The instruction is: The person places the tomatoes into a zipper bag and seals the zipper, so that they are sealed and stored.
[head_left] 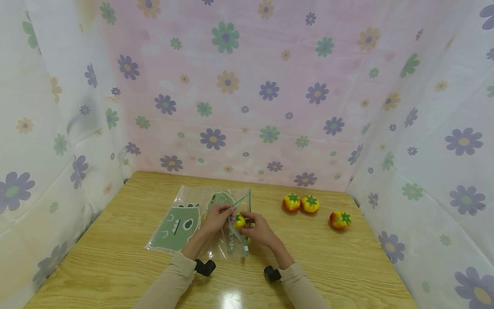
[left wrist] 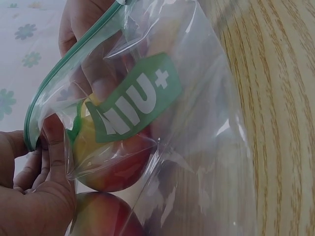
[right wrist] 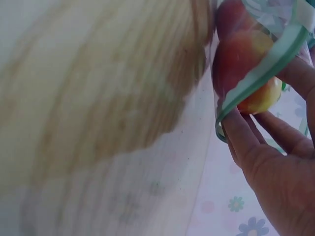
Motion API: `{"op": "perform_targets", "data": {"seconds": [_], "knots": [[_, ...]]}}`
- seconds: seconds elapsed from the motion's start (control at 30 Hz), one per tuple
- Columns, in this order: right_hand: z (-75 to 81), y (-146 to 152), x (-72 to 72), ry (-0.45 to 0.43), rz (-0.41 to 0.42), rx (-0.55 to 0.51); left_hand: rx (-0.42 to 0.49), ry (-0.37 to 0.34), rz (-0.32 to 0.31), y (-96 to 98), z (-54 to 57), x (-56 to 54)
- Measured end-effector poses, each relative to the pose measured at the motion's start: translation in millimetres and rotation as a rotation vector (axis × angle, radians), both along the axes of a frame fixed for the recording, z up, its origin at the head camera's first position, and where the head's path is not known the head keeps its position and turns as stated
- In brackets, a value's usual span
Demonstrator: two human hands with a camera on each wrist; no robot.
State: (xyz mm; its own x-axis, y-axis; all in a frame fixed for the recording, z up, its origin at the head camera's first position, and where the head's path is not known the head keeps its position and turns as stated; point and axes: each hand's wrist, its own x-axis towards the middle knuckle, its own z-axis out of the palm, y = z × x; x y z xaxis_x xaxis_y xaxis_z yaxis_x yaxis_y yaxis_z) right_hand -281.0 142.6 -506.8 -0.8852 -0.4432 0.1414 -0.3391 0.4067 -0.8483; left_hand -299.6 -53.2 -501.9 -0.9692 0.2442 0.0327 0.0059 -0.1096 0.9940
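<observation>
A clear zip bag (head_left: 173, 227) with green cartoon prints and a green zip edge lies on the table, its mouth toward the right. My left hand (head_left: 216, 219) pinches the green edge, keeping the mouth apart. My right hand (head_left: 261, 231) reaches into the mouth, fingers curled round a red-and-yellow toy fruit (head_left: 239, 221) with a green leafy top. In the left wrist view, a second red-and-yellow fruit (left wrist: 106, 216) shows against the first one behind the plastic. The right wrist view has the green zip edge (right wrist: 266, 71) crossing in front of the held fruit (right wrist: 246, 59).
Two more toy fruits, a left one (head_left: 291, 203) and a right one (head_left: 310, 204), sit side by side at the back right of the wooden table (head_left: 308, 266). Farther right lies another fruit (head_left: 340, 220). Flowered cloth (head_left: 247, 120) hangs behind and at both sides.
</observation>
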Motion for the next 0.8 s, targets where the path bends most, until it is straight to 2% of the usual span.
{"op": "perform_targets", "data": {"seconds": [0.17,0.3,0.53,0.63,0.8], "knots": [[10.5,-2,5.9,-0.019,0.037,-0.006,0.006,0.009,0.006,0.9,-0.4,-1.0],[12.1,-5,7.7,-0.019,0.057,-0.028,0.012,0.017,0.004,0.8,-0.2,-1.4],[-5.6,-3,-2.2,-0.012,0.036,-0.01,0.01,0.031,0.017,0.7,0.5,-0.4],[-7.7,-1,-3.4,-0.021,0.042,-0.03,0.01,0.048,0.012,0.0,-0.1,-0.3],[-4.4,1,-1.2,-0.021,0.027,-0.049,0.017,0.028,-0.002,-1.7,0.0,-0.7]]}}
